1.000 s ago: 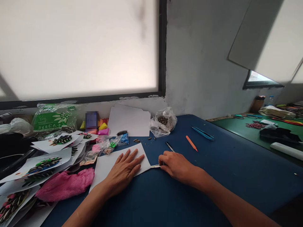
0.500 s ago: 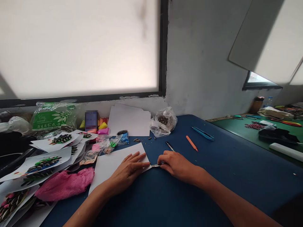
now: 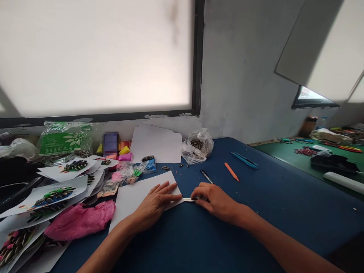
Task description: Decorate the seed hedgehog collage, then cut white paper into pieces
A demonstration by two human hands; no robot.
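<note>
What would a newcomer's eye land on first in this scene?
Probably the bright pink cloth, at the left of the dark blue table beside cards decorated with what look like seeds. Next, near the centre, the left hand rests on a white sheet while the right hand pinches a slim item at its corner. Further right lies an orange pen.

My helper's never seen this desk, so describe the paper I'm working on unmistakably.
On the blue table, find the left hand. It rests on a white sheet right of the pink cloth. Unlike the seed-decorated papers farther left and the blank sheets by the wall, this one lies under a hand.
</note>
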